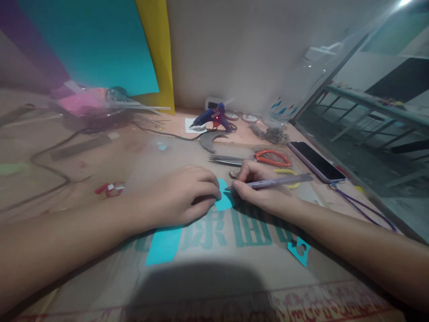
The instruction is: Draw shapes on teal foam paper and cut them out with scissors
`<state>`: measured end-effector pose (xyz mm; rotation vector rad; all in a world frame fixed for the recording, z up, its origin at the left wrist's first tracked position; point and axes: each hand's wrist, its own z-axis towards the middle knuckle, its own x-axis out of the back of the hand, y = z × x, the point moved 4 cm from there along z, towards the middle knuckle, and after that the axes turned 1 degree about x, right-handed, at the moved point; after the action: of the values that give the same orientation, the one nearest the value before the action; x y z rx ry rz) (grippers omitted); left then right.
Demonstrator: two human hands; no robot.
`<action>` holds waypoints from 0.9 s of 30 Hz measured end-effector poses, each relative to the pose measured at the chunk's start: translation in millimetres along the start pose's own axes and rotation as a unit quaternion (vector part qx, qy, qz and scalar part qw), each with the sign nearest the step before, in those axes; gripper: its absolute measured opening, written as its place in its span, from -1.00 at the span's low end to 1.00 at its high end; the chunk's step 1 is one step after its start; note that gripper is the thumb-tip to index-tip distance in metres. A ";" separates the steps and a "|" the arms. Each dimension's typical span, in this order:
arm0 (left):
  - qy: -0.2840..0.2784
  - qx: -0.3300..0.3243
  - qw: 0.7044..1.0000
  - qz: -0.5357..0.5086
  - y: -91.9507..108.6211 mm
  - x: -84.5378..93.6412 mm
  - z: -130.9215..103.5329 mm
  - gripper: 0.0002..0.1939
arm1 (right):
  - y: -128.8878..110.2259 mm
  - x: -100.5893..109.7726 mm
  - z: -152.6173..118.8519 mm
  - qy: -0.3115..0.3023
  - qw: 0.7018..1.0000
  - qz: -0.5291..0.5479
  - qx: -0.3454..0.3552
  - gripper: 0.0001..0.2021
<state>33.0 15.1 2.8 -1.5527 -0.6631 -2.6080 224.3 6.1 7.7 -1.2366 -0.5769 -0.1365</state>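
Observation:
My left hand (186,197) rests on the table with its fingers bent, thumb and fingertips holding down the left edge of a small turquoise paper piece (224,202). From the other side, my right hand (256,192) grips a pale purple pen (284,180), its tip at the paper's right part. A larger turquoise paper strip (164,246) lies partly under my left wrist. Below my right forearm is a turquoise scrap (299,252) with a rounded cut-out. Any marks on the small piece are too faint to make out.
Beyond my hands lie orange-handled pliers (273,158), a yellow handle (295,178), a dark curved piece (212,140) and a blue glue gun (214,117) with a red light. At right are a phone (317,161) and a clear bottle (281,107). A cluttered clear bowl (97,118) stands left.

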 end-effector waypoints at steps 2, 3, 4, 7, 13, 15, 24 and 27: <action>-0.001 -0.002 1.000 0.005 0.0 -0.2 -0.4 -0.77 | 1.6 0.8 0.5 0.005 0.999 -0.042 0.015 -0.75; 0.000 -0.001 1.000 0.006 -0.2 -0.3 -0.5 -0.77 | 2.6 1.0 0.7 0.009 0.998 -0.057 0.017 -0.75; 0.001 -0.001 1.000 0.007 -0.5 -0.4 -0.6 -0.77 | 3.6 1.0 1.0 0.010 0.998 -0.066 0.016 -0.74; 0.000 0.003 1.000 0.008 -1.8 -1.0 -0.4 -0.78 | 5.4 0.1 2.0 0.007 0.997 -0.076 0.003 -0.75; -0.002 0.005 1.000 0.009 -1.1 -1.2 0.0 -0.76 | 3.5 -1.5 2.5 -0.001 0.997 -0.079 -0.006 -0.77; -0.001 0.003 1.000 0.010 -0.4 -0.9 0.0 -0.76 | 4.7 -2.0 2.1 -0.005 0.997 -0.075 -0.010 -0.77; 0.001 0.002 1.000 0.016 -0.3 -0.3 2.4 -0.76 | 7.5 -2.9 2.4 -0.011 0.997 -0.075 -0.012 -0.76; 0.000 0.003 1.000 0.016 -0.8 -0.4 1.2 -0.76 | 7.4 -3.4 2.8 -0.007 0.997 -0.076 -0.009 -0.76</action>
<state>34.0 16.2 2.7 -1.5499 -0.6394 -2.5810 223.4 10.5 0.3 -1.2111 -0.6841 -0.2607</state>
